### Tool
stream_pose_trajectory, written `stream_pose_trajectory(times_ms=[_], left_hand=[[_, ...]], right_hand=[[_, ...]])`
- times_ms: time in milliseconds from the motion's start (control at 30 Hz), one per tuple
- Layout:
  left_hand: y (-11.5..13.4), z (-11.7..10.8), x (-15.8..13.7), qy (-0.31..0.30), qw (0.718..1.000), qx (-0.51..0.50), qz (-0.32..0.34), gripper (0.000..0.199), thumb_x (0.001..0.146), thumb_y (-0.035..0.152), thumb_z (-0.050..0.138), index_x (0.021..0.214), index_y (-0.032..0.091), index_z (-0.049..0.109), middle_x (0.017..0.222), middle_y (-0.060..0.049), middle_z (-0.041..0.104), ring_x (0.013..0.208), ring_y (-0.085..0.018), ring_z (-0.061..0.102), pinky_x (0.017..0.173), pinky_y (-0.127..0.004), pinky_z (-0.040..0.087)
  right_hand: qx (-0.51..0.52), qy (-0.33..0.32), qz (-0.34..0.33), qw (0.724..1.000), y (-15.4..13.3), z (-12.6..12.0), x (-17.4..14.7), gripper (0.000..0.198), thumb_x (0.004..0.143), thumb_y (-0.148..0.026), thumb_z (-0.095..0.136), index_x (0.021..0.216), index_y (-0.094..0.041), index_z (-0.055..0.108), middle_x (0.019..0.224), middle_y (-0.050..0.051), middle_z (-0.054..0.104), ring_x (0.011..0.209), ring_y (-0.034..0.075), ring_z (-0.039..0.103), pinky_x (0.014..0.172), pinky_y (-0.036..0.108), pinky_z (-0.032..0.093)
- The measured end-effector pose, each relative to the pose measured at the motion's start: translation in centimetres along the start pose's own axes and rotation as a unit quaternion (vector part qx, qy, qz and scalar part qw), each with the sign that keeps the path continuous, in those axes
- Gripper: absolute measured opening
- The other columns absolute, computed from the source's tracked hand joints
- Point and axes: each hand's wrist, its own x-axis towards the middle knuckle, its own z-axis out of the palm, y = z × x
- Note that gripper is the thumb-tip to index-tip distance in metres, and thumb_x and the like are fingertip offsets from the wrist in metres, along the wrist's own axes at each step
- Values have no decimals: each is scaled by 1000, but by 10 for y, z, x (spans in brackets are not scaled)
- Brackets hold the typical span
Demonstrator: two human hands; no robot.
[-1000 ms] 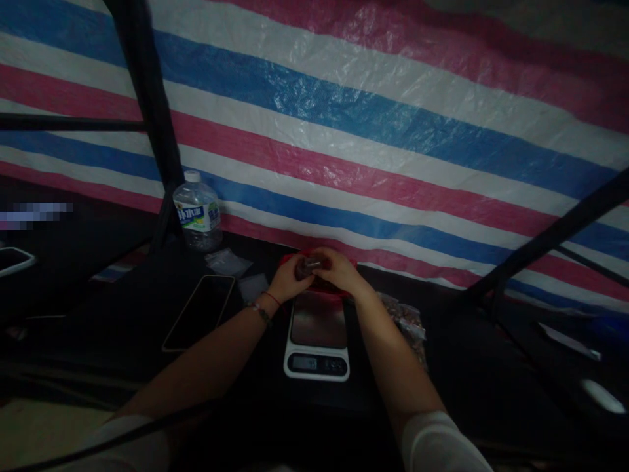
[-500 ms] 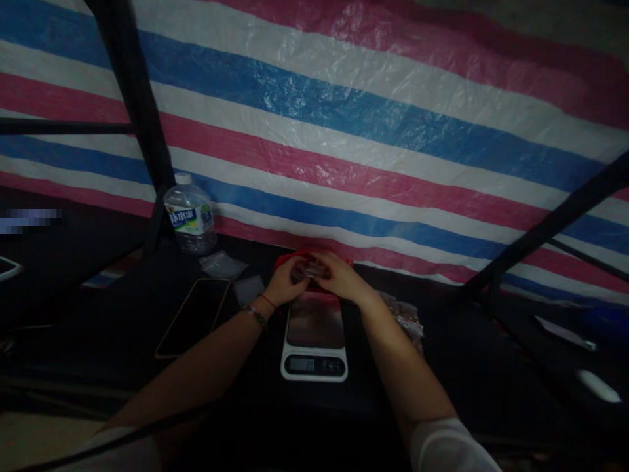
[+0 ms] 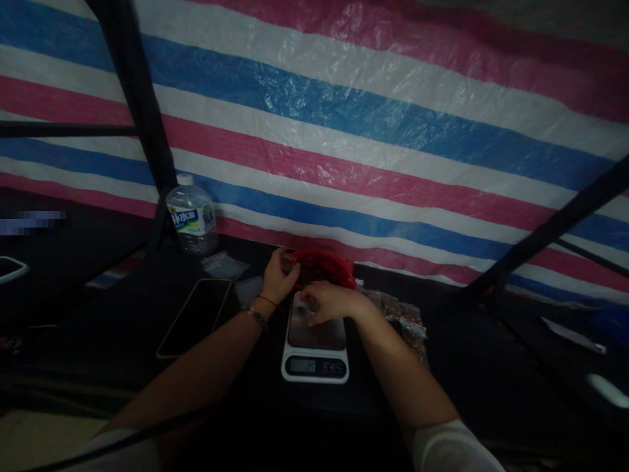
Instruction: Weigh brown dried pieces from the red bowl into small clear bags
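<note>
A white kitchen scale with a metal plate lies in front of me, its display lit. Behind it sits a red bag, open at the top, with dark small pieces inside. My left hand is at the bag's left edge, fingers curled round something small and partly see-through that I cannot make out. Over the scale's plate, my right hand points inward with its fingers drawn together. Whatever is between them is too dark and small to name.
Several filled clear packets lie right of the scale. To the left are a phone, empty clear plastic bags and a large plastic bottle. Behind hangs a striped tarp, with dark metal bars at the sides.
My hands were together above the red bag. My right hand has come down and nearer over the scale plate; my left has shifted left, leaving the bag's opening in view.
</note>
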Motion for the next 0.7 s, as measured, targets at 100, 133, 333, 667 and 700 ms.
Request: stream_pose_trajectory(times_ms=[100, 133, 333, 667, 700], left_hand=[[2, 0, -2, -28, 998, 36, 34, 46, 76, 25, 61, 119, 17, 46, 92, -4, 60, 83, -18, 62, 80, -34, 52], [3, -1, -2, -36, 997, 49, 43, 48, 75, 26, 62, 120, 17, 46, 92, -4, 60, 84, -19, 61, 80, -35, 51], [8, 0, -2, -96, 984, 106, 103, 59, 71, 25, 62, 126, 12, 44, 105, -11, 60, 98, -25, 59, 90, -42, 48], [17, 0, -6, -170, 982, -6, 86, 93, 68, 33, 71, 146, 14, 22, 126, -17, 56, 116, -29, 55, 99, -45, 45], [16, -1, -6, -177, 981, -35, 72, 95, 71, 33, 69, 148, 14, 17, 126, -16, 56, 115, -28, 56, 97, -44, 46]], right_hand=[[72, 128, -4, 989, -1, -7, 2, 19, 80, -29, 62, 96, -18, 61, 94, 4, 62, 85, 17, 56, 75, 28, 42], [96, 174, 7, 980, -2, -9, 3, 13, 86, -26, 53, 94, -17, 60, 90, 3, 62, 81, 16, 56, 74, 27, 42], [116, 249, -25, 961, 0, -4, 15, 18, 88, -15, 51, 100, -18, 63, 99, 4, 65, 90, 15, 58, 82, 28, 42], [34, 344, 8, 938, 12, -21, 1, 17, 84, -11, 51, 90, -18, 65, 91, 5, 62, 89, 18, 56, 84, 32, 43], [32, 362, 7, 932, 12, -24, -1, 18, 85, -11, 49, 93, -18, 64, 94, 6, 62, 91, 18, 56, 86, 33, 43]])
